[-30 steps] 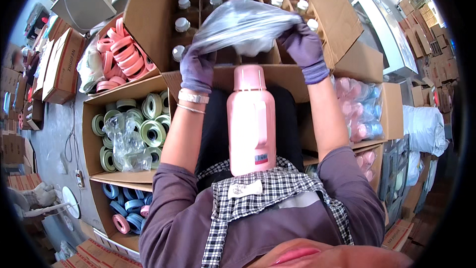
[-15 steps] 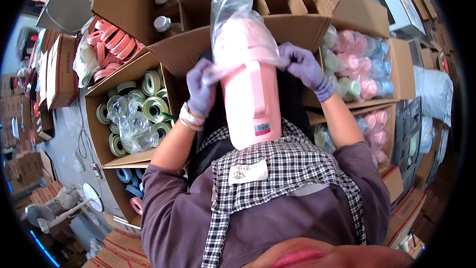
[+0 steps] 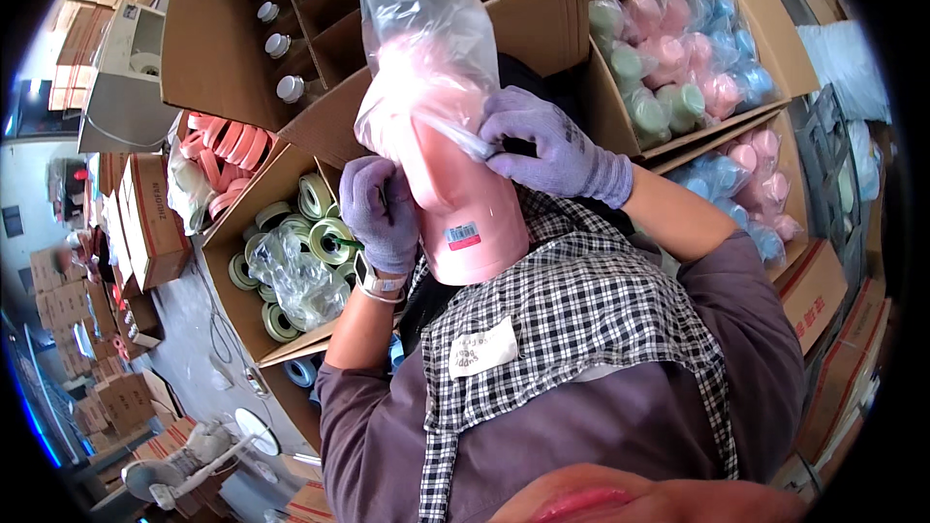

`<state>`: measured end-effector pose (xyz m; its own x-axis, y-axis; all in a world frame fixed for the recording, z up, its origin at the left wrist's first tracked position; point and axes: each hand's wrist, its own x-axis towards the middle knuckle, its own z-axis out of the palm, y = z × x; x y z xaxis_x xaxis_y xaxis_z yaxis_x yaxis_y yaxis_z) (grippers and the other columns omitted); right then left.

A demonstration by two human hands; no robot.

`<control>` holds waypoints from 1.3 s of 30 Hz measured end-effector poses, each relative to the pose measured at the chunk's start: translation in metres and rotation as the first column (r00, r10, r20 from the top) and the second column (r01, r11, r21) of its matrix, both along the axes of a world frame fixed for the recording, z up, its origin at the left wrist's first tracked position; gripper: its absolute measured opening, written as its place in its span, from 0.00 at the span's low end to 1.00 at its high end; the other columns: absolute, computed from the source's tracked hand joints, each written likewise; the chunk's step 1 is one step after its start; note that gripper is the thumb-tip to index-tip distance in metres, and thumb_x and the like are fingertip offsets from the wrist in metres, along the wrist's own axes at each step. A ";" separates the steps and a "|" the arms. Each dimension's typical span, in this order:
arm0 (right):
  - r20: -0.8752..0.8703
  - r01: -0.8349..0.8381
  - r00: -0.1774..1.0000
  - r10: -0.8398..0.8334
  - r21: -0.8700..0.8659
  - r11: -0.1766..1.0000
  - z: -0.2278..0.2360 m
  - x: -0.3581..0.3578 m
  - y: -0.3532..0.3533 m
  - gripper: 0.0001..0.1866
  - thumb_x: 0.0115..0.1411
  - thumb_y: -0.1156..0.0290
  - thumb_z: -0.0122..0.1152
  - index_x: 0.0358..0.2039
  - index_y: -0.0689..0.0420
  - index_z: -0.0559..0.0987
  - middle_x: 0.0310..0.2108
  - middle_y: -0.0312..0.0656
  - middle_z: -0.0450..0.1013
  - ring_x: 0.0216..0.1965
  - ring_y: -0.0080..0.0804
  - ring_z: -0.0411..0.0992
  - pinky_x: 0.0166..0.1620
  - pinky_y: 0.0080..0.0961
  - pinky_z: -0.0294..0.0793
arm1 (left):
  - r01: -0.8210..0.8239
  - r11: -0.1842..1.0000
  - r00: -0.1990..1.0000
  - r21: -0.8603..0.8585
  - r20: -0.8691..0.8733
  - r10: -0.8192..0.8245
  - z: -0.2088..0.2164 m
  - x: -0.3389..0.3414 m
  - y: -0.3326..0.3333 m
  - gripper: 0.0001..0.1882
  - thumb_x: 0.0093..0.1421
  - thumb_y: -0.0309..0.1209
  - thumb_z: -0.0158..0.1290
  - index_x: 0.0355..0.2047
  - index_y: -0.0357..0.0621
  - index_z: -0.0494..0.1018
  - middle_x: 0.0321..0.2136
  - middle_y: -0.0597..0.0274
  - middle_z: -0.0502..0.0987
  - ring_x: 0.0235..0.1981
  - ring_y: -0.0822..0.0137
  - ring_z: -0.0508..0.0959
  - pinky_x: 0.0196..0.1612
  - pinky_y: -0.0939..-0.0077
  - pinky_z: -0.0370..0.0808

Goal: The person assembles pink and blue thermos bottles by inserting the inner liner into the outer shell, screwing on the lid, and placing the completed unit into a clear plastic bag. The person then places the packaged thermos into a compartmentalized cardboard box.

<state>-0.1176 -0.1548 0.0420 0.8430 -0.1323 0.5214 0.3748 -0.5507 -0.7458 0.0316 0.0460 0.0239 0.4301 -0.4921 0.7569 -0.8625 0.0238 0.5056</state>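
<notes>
Step in hand judged to be the drawing of a clear bag (image 3: 426,15) down over a pink flask (image 3: 489,218), roughly half done. The flask lay aslant in the wearer's lap, base against the checked apron (image 3: 581,329), neck pointing up and to the left towards a divided carton (image 3: 538,24) with white caps (image 3: 291,89) showing in it. Bag covered the top and upper body; its loose far end stood out beyond the neck, over the carton's near edge. Lower body bare, label (image 3: 463,235) exposed. Right hand (image 3: 547,147), gloved, pinched a gathered fold of the bag's edge between thumb and fingers, on the flask's right side. Left hand (image 3: 383,218), also gloved, was at the flask's left side, lower down, fingers curled; could not tell whether it gripped film or only rested by the wall. Next move, in my judgement, called for the edge to be eased over the handle (image 3: 426,169) and on towards the base, both sides pulled evenly. Risk noted: thin film could snag on the handle or tear at the right-hand pinch.
</notes>
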 end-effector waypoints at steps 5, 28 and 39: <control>-0.137 -0.339 0.933 0.333 -0.020 0.941 -0.001 0.003 -0.011 0.09 0.47 0.75 0.58 0.31 0.62 0.78 0.26 0.45 0.72 0.30 0.42 0.72 0.38 0.34 0.73 | 0.435 0.873 0.898 0.222 -0.174 -0.404 0.020 -0.004 0.020 0.06 0.48 0.23 0.58 0.28 0.43 0.74 0.25 0.60 0.73 0.27 0.58 0.73 0.33 0.66 0.70; -0.292 0.134 0.954 0.069 0.621 0.773 -0.124 -0.206 -0.125 0.19 0.73 0.59 0.45 0.49 0.58 0.80 0.29 0.37 0.78 0.28 0.22 0.75 0.30 0.22 0.75 | 0.249 0.403 0.863 0.881 -0.013 -0.505 0.014 -0.044 -0.050 0.45 0.65 0.67 0.40 0.64 0.38 0.65 0.65 0.37 0.63 0.64 0.34 0.63 0.64 0.42 0.61; -0.333 0.760 -0.414 -0.847 -0.639 -0.120 -0.238 -0.564 -0.198 0.21 0.58 0.60 0.63 0.47 0.61 0.80 0.43 0.53 0.79 0.45 0.47 0.77 0.50 0.42 0.76 | 0.429 0.216 0.807 0.877 -0.265 -0.527 0.029 -0.049 -0.113 0.43 0.66 0.64 0.41 0.61 0.36 0.68 0.61 0.37 0.67 0.63 0.39 0.67 0.65 0.51 0.64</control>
